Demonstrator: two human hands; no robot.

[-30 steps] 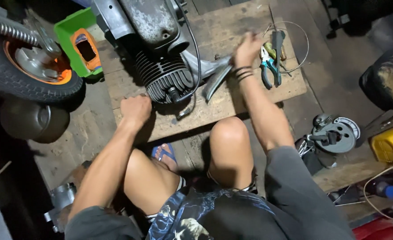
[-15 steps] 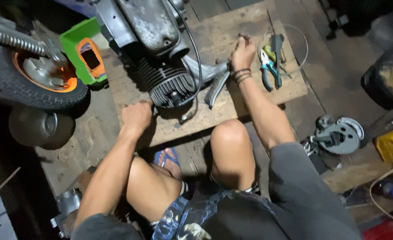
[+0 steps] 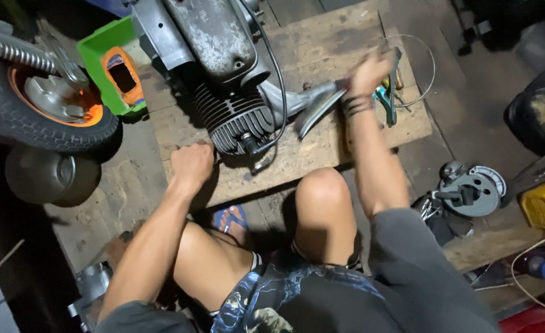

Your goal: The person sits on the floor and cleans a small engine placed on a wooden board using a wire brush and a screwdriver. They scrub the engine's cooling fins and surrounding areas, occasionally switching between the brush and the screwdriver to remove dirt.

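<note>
Two hands are working on the wooden board [image 3: 322,154]. Nearest, the left hand [image 3: 191,165] is curled into a fist, pressing on the board's edge beside the finned engine [image 3: 235,117], just as it was a second ago. Farther off, the right hand [image 3: 371,71] has lifted and is blurring; I cannot tell what it is gripping. Green-handled pliers [image 3: 386,102] are lying just beside it.

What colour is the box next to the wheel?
The box is bright green, with an orange piece inside; the head view shows it.
</note>
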